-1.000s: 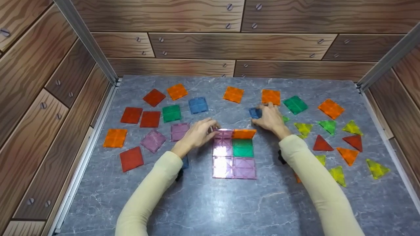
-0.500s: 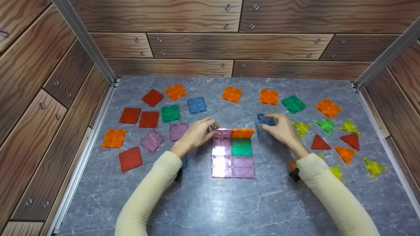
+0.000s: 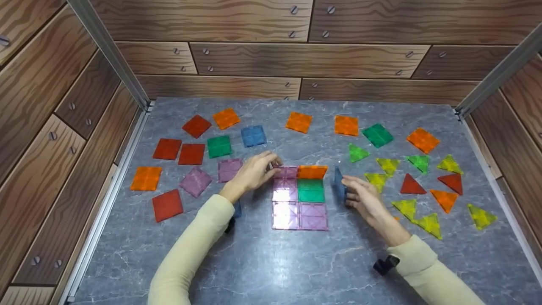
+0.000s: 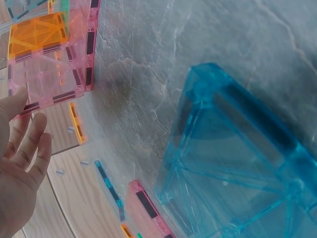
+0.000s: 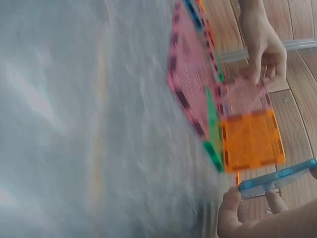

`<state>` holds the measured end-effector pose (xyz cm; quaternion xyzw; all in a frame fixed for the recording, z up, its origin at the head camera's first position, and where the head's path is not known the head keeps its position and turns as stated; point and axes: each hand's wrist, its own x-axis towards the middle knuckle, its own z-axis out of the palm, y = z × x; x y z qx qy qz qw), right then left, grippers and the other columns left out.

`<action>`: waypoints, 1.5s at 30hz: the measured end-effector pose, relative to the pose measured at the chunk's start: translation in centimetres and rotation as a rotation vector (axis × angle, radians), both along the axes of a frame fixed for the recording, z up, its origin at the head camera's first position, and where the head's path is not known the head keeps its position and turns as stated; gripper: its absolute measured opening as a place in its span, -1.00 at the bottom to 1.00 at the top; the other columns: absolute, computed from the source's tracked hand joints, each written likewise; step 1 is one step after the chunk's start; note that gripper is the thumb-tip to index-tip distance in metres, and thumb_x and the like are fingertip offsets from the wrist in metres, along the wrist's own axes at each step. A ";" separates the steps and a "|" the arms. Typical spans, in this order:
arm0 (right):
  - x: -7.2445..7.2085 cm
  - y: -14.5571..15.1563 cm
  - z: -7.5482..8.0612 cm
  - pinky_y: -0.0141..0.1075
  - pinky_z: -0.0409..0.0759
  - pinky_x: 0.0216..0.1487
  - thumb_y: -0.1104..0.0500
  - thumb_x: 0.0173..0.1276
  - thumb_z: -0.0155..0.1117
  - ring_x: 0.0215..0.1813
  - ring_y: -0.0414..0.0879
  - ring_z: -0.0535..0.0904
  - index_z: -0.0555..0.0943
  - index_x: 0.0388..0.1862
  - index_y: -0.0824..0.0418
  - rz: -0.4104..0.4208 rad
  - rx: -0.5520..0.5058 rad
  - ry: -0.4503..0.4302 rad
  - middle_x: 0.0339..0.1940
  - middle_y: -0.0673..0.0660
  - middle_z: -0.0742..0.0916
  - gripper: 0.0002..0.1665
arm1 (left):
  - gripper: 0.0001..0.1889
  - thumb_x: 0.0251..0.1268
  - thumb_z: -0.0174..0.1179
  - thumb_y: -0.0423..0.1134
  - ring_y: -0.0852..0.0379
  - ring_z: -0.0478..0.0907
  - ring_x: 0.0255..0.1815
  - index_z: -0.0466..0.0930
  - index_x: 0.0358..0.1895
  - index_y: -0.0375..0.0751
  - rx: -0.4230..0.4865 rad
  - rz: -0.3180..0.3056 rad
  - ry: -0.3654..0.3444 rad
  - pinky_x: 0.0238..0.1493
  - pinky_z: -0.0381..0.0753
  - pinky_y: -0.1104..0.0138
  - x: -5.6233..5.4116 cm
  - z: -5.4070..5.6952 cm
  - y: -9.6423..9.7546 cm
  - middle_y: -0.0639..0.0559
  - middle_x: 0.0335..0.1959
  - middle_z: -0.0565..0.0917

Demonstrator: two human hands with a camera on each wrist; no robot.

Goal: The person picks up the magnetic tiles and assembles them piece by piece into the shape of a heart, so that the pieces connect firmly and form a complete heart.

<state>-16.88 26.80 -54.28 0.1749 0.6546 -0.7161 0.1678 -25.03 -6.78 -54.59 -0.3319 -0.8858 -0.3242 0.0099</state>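
Observation:
Flat on the table lie joined square magnetic tiles: pink tiles (image 3: 313,216) and a green tile (image 3: 311,190). Along their far edge stand an upright pink tile (image 4: 44,77) and, beside it, an upright orange tile (image 3: 312,172). My left hand (image 3: 254,171) pinches the upright pink tile at its outer side; part of the grip is hidden in the head view. To the right of the joined tiles, my right hand (image 3: 368,201) holds a blue square tile (image 3: 340,185) on edge, between thumb and fingers. A gap separates this blue tile from the green and orange ones.
Loose square tiles, such as a red tile (image 3: 167,205) and a purple tile (image 3: 195,182), lie at the left. Orange squares (image 3: 299,122) lie at the back. Yellow triangles (image 3: 482,217) and red triangles (image 3: 413,184) spread over the right. A blue tile (image 4: 237,163) lies by the left wrist.
My right hand has picked up the blue tile from the table, drawn it nearer and turned it upright. My left hand stays at the pink tile.

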 end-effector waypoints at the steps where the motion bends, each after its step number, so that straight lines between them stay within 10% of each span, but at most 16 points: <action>1: 0.2 -0.2 -0.1 -0.33 0.63 -0.11 0.07 0.57 0.26 -0.22 -0.19 0.65 0.37 0.57 0.32 -0.003 -0.015 0.004 -0.11 -0.08 0.73 -0.29 | -0.81 0.50 0.31 -0.23 -0.14 0.75 -0.04 0.69 0.04 -0.21 0.001 0.001 0.001 0.02 0.75 0.06 0.0 0.0 0.0 -0.14 -0.02 0.74; 30: -0.7 -2.4 -1.0 -0.33 0.73 0.14 0.09 0.54 0.35 0.17 -0.14 0.67 0.32 0.61 0.32 0.060 0.039 0.070 0.48 0.29 0.52 -0.21 | -0.73 0.52 0.30 -0.10 -0.11 0.73 -0.04 0.68 0.07 -0.19 -0.032 0.030 -0.028 0.01 0.74 0.08 -0.1 0.4 -0.3 -0.12 -0.04 0.74; 45: -0.8 -2.3 -1.0 -0.32 0.74 0.14 0.10 0.54 0.35 0.15 -0.19 0.67 0.34 0.61 0.32 0.060 0.046 0.075 0.47 0.27 0.54 -0.23 | -0.57 0.54 0.24 0.09 -0.10 0.67 0.14 0.65 0.24 -0.11 -0.163 0.256 -0.087 0.21 0.70 0.04 -6.4 2.0 -3.4 -0.11 0.10 0.72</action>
